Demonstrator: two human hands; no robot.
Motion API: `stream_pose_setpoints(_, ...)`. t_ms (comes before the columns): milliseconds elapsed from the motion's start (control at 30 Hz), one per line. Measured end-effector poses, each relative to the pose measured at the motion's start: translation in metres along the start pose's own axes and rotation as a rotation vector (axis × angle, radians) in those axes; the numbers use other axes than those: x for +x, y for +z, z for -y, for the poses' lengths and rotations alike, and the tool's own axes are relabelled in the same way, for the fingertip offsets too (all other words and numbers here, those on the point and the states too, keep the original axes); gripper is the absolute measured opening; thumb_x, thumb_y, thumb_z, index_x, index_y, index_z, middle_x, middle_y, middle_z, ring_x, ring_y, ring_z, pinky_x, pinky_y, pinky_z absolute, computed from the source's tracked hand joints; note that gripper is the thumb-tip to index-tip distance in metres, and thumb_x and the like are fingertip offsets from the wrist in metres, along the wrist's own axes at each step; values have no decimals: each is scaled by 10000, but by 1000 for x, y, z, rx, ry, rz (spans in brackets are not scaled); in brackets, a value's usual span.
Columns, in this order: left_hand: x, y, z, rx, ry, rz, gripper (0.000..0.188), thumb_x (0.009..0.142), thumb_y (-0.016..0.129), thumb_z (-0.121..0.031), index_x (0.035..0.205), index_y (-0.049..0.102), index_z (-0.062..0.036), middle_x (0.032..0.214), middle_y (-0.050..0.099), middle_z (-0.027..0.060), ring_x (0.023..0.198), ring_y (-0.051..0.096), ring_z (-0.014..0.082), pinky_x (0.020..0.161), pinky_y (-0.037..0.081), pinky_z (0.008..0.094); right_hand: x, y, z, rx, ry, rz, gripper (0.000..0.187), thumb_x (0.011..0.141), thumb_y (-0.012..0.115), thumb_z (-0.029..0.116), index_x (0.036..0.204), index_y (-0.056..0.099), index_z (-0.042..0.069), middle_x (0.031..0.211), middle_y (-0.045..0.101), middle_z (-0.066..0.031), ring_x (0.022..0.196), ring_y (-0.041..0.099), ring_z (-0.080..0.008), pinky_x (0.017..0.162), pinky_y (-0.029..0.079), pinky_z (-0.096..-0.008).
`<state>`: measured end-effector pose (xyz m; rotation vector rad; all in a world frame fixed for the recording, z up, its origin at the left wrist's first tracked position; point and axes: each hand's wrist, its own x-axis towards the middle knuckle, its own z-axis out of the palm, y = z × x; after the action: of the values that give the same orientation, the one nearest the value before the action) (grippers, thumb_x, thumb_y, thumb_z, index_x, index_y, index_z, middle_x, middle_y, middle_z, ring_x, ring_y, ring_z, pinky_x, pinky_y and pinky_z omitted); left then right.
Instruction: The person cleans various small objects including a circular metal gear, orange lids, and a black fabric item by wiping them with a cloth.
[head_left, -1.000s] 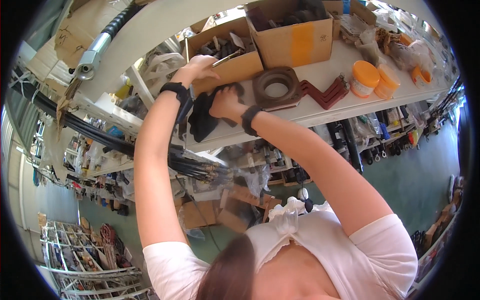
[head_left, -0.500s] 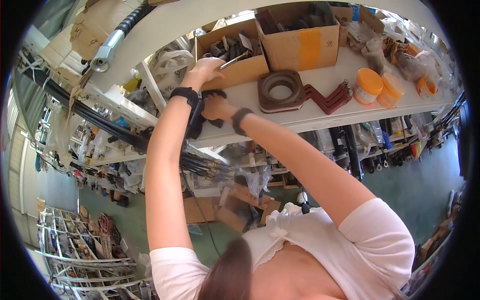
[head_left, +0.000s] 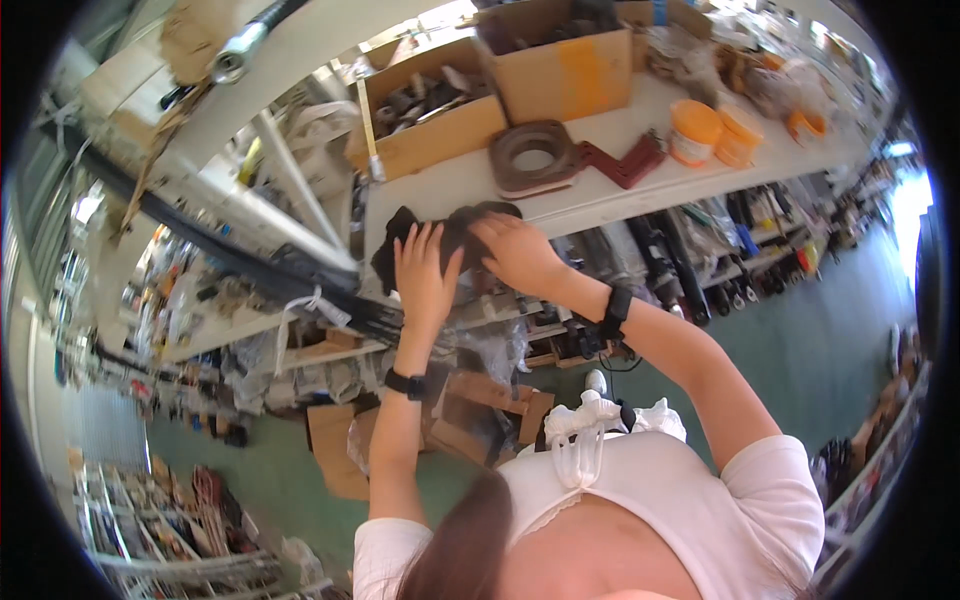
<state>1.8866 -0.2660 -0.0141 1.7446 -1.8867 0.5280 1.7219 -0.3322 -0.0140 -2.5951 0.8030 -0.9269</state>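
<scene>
A dark, crumpled piece of black cloth [head_left: 455, 240] lies at the front edge of the white shelf, between my two hands. My left hand [head_left: 425, 280] rests against its near side, fingers stretched and spread. From the right, my right hand [head_left: 520, 255] has its fingers over the cloth and its thumb lower down, with folds between them. The underside of the cloth is hidden. Behind it stands an open cardboard box [head_left: 435, 135] of dark metal parts, with a narrow pale strip [head_left: 368, 125] upright at its left corner.
A brown metal flange [head_left: 505, 178] with a round hole and a dark red angled bracket [head_left: 625, 165] sit right of the cloth. Beyond are orange tubs [head_left: 693, 133] and a taller carton [head_left: 605, 85]. Black hoses [head_left: 200, 225] run along the left; a white post [head_left: 300, 185] rises there.
My left hand has come down from the box's rim onto the black cloth. My right hand has shifted right with its fingers on the cloth, which now shows more widely at the shelf edge.
</scene>
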Motion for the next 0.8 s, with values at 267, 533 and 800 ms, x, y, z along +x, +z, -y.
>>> stream_pose_setpoints(267,-4,54,-61,-62,110,-302,301,872,496,-317,1074,576,-108,1097,561,2,1018,487,207,913,291,380,-57,-30,-27,-288,-26,-167,523,643,599,53,1149,468,69,1220,466,-70,1187,385,-274,977,342,-368)
stream_pose_setpoints(533,1,105,-141,-524,-36,-53,331,751,552,-122,1079,563,-162,1020,575,38,859,545,239,794,308,371,-106,-61,-64,-512,155,-116,374,731,521,97,1105,520,85,1232,468,-24,1212,371,-252,946,363,-354)
stream_pose_setpoints(800,-20,100,-243,-1153,104,288,247,763,615,-107,990,598,-12,942,613,153,877,580,294,786,439,344,-236,-127,-37,-251,737,-188,295,769,571,191,1055,557,121,855,623,-105,773,596,-296,651,475,-375)
